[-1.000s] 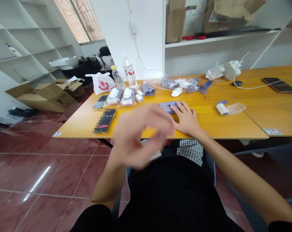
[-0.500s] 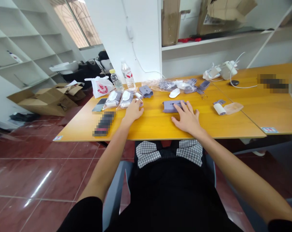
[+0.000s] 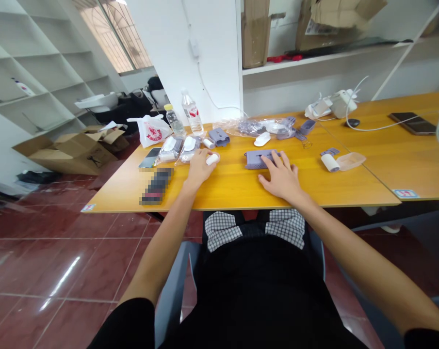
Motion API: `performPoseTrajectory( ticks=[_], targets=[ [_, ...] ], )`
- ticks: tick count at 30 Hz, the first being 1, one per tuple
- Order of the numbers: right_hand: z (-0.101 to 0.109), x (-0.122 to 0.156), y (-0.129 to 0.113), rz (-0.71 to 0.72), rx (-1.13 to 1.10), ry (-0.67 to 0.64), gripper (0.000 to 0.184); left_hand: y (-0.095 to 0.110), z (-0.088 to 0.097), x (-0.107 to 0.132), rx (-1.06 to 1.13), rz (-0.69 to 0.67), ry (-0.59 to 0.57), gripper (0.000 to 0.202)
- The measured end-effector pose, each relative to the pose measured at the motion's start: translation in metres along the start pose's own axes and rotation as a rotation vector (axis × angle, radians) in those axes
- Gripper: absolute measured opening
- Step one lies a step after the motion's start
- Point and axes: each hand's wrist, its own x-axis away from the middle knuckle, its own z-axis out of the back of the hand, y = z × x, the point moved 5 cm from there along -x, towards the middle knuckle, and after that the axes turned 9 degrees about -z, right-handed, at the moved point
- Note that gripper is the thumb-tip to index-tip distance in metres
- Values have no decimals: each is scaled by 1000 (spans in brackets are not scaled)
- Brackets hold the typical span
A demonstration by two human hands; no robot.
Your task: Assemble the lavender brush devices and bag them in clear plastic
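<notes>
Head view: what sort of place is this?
Probably a workroom or small office, judging by the long table with bagged items, the shelves and the carton on the floor.

I find the white cylinder (image 3: 213,159) partly hidden by the left fingers (image 3: 203,153); I cannot see their undersides. The right fingers (image 3: 278,161) cover the right part of the purple case (image 3: 253,161). Left of the left fingers, the phone (image 3: 156,186) is pixelated, its screen unreadable. Beyond the right fingers, clear plastic wrap (image 3: 253,128) obscures its contents; farther beyond, cardboard boxes (image 3: 255,39) are cut off by the top edge.
</notes>
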Motion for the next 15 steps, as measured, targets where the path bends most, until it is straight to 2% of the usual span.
performPoseTrajectory(
  ticks=[4,6,10,15],
  targets=[
    [-1,0,0,12,13,-7,70,28,-3,1,-9,-267,-148,46],
    [-1,0,0,15,13,-1,69,40,-7,5,21,-374,-206,46],
    [-1,-1,0,35,-4,12,69,42,-10,8,106,-366,-147,44],
    [-2,-1,0,35,-1,13,69,31,-19,10,171,-364,-222,49]
  ],
)
